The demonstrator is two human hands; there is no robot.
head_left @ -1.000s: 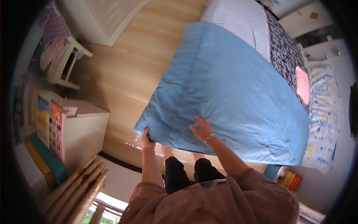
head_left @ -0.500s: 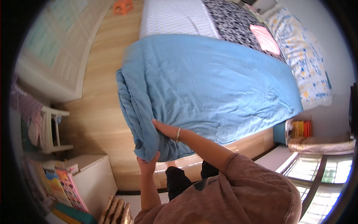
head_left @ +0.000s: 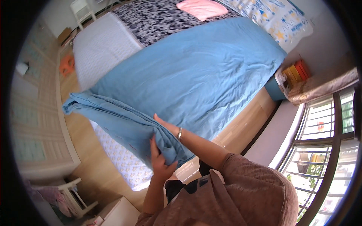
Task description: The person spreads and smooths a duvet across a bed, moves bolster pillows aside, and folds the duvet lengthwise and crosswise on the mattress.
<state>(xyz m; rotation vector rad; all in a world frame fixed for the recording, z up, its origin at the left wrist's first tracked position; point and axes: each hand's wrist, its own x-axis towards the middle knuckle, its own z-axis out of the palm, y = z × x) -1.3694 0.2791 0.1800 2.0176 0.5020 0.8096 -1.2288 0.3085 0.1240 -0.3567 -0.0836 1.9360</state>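
Note:
A large blue quilt [head_left: 181, 75] spreads over the bed, its near left end folded over in layers. My left hand [head_left: 163, 167] is closed on the near end of this fold, with a finger stretched along its outer side. From the right, my right hand [head_left: 168, 127], with a bracelet [head_left: 180, 134] on the wrist, grips the fold's inner side; most of its fingers are hidden by the cloth. The folded part is lifted at the left, and a pale patterned mattress side [head_left: 118, 154] shows beneath it.
A pink cloth [head_left: 203, 8] and a white patterned pillow [head_left: 264, 17] lie at the far end. White chairs [head_left: 81, 13] [head_left: 77, 196] stand far left and near left. An orange stool [head_left: 67, 66] is by the wardrobe [head_left: 36, 124]. Barred windows [head_left: 316, 162] line the right.
The view has turned toward the right. The quilt's left end has been raised and drawn up, baring the mattress side. My left hand has shifted up against the fold.

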